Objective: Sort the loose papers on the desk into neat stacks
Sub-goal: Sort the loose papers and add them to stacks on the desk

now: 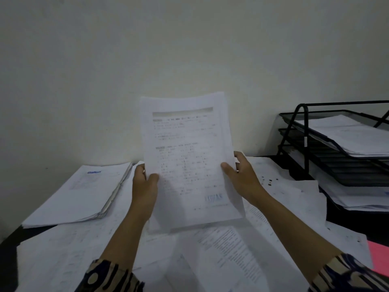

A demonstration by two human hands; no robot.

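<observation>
Held sheets [187, 157]: thin white printed paper, raised upright above desk [8, 249], top curling | left hand [144, 182]: thumb pinches left edge | right hand [242, 175]: thumb pinches right edge | loose papers [221, 249]: strewn flat beneath sheets | stack [80, 194]: squared, left of sheets | mesh tray rack [336, 148]: black wire, right.

Both forearms are bare from the wrists to near the elbows. The left sleeve [109, 277] and right sleeve [349, 275] are loose fabric, dark navy with tan and cream bands and rounded shapes. The hands are without gloves.
</observation>
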